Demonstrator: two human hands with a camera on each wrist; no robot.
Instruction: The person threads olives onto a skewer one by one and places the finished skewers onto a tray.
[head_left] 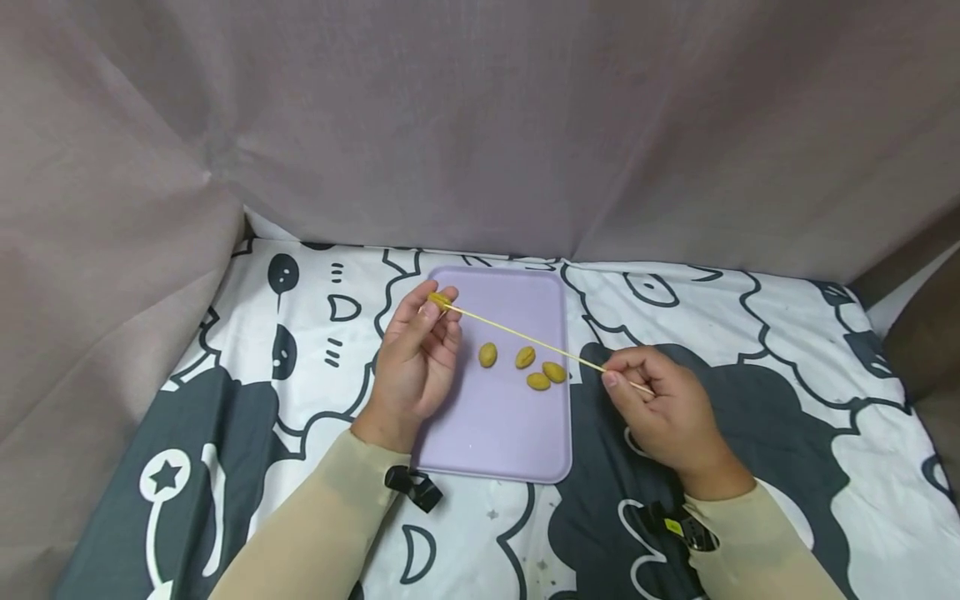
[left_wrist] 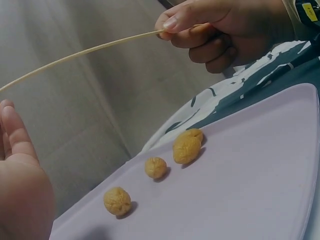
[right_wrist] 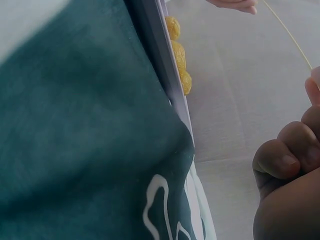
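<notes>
Left hand [head_left: 415, 367]: pinches fruit [head_left: 437, 298], frame centre
Right hand [head_left: 666, 410]: pinches stick [head_left: 525, 337], right
Stick: bowed — overpushing could snap it

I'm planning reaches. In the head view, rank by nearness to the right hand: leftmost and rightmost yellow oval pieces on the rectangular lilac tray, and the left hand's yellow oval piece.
1. Rightmost piece, right side of tray.
2. Leftmost piece, mid-tray.
3. Held piece, far left, in left hand.

Plain taupe curtain [head_left: 480, 125], cartoon-print cloth [head_left: 495, 533] below
</notes>
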